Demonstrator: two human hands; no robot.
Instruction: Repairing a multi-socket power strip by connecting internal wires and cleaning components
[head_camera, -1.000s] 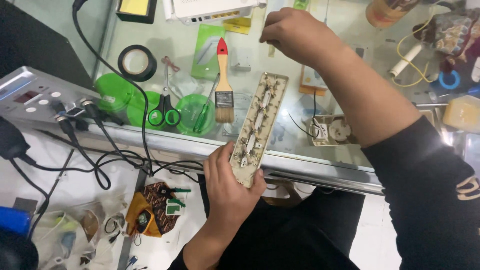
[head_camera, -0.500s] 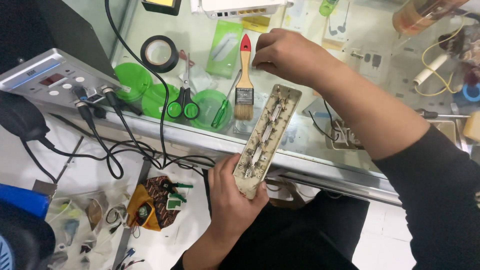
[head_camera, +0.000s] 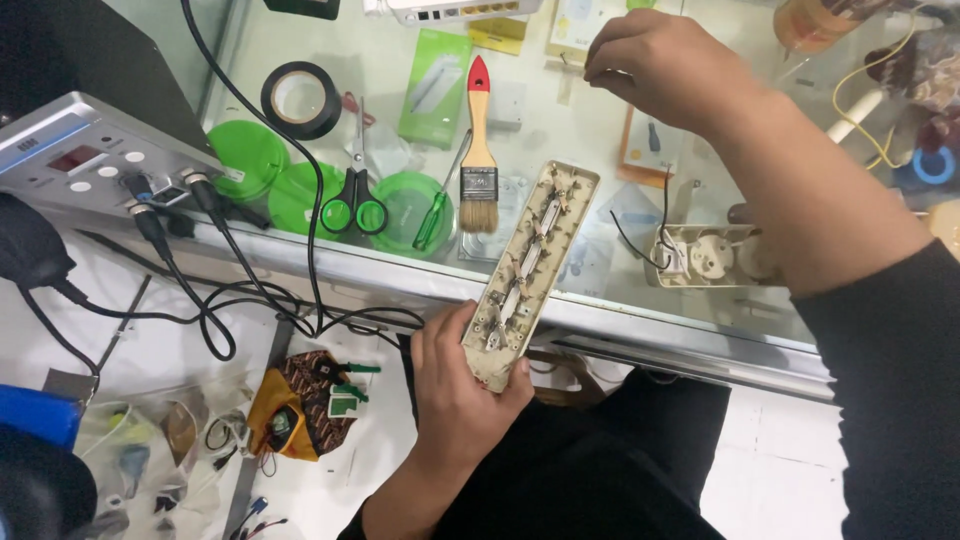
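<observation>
Power strip half: the opened beige power strip shell (head_camera: 527, 270) lies at centre frame, slanting from lower left to upper right, its inner metal contact strips facing up; its near end sits past the bench (head_camera: 640, 320) edge.
Left hand: the left hand (head_camera: 462, 385), lower centre, has its grip wrapped around the shell's near end, thumb and fingers closed on its sides.
Right hand: the right hand (head_camera: 655, 62), upper right, is curled over the glass top; whether its grip pinches anything I cannot tell.
Progress: judging by the bare contacts, the casing is already apart; the other half (head_camera: 705, 255) with its black wire lies on the glass at right, not rejoined.
Nearby: paintbrush (head_camera: 479, 150), green-handled scissors (head_camera: 353, 200), green screwdriver (head_camera: 432, 215), black tape roll (head_camera: 300, 98).
</observation>
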